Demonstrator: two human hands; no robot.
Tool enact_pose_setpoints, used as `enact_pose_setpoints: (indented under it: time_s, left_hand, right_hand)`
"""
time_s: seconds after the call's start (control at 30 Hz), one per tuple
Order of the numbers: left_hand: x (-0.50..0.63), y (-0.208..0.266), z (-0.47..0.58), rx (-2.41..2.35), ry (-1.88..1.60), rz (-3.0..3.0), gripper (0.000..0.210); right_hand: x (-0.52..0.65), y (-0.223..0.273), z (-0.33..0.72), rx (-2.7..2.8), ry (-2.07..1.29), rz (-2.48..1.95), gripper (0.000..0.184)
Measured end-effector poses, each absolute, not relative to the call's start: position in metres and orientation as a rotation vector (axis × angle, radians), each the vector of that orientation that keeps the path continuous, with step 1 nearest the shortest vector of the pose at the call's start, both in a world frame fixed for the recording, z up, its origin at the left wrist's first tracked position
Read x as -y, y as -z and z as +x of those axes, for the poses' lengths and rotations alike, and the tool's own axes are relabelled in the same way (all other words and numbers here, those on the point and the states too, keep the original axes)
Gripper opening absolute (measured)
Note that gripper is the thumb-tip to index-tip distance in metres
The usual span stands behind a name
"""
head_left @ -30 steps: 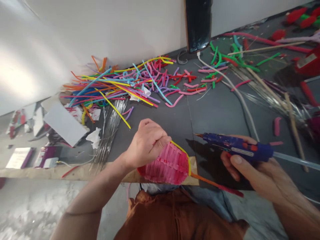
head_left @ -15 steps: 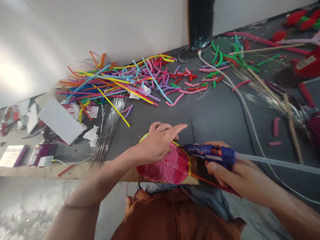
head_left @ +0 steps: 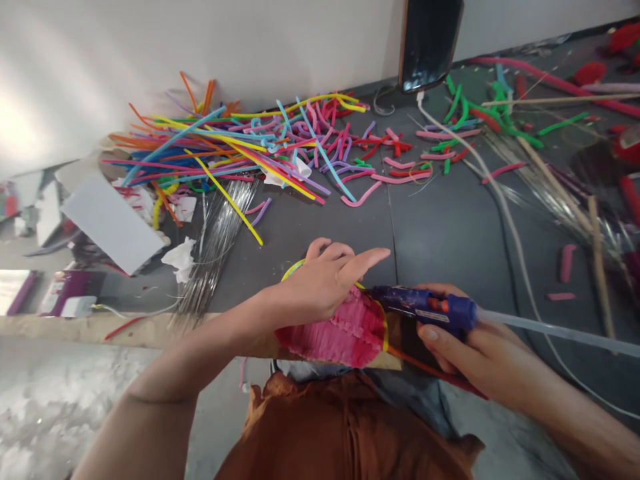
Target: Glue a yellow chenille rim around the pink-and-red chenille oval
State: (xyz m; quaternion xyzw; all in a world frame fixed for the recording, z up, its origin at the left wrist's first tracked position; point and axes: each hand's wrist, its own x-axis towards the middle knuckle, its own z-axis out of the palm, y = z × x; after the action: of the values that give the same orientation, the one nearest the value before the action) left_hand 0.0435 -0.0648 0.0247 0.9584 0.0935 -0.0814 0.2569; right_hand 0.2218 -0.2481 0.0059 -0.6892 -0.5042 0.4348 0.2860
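Note:
My left hand [head_left: 323, 287] lies over a pink and red ribbed piece [head_left: 335, 337] edged with a yellow pipe cleaner [head_left: 386, 330], at the table's front edge. Its index finger stretches out to the right while the other fingers bend round the far side; the thumb is hidden. My right hand [head_left: 457, 333] is wrapped round a blue glue gun [head_left: 445, 310]. A long clear glue stick [head_left: 545, 327] sticks out of the gun's back. The dark nozzle meets the piece's upper right edge; exact contact is unclear. An orange-red strand [head_left: 425, 370] runs from the piece beneath my right hand.
Coloured pipe cleaners [head_left: 225, 150] are heaped along the wall. A phone [head_left: 431, 47] leans there, its white cable [head_left: 505, 200] passing to the right of my hand. Thin wires [head_left: 217, 233] and a white box [head_left: 113, 223] lie left. Green pieces [head_left: 500, 110] and sticks [head_left: 597, 267] lie right.
The view has shifted slightly, so the phone and pipe cleaners appear a little displaced. Both hands, the glue gun and the pink piece keep nearly the same positions relative to each other.

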Motion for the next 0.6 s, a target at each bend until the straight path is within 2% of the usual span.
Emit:
enact_pose_setpoints:
  time_s: [0.43,0.6]
  left_hand:
    - [0.0654,-0.0230,0.0421,-0.260,0.212,2.632,0.064]
    - [0.0650,-0.0219,0.0417,-0.263,0.208,2.628,0.066]
  right_hand:
    - [0.2543,-0.0087,0.2236,1.339,-1.225,-1.873,0.034]
    - [0.2556,-0.0105,0.2223,1.332,-1.154,-1.903,0.033]
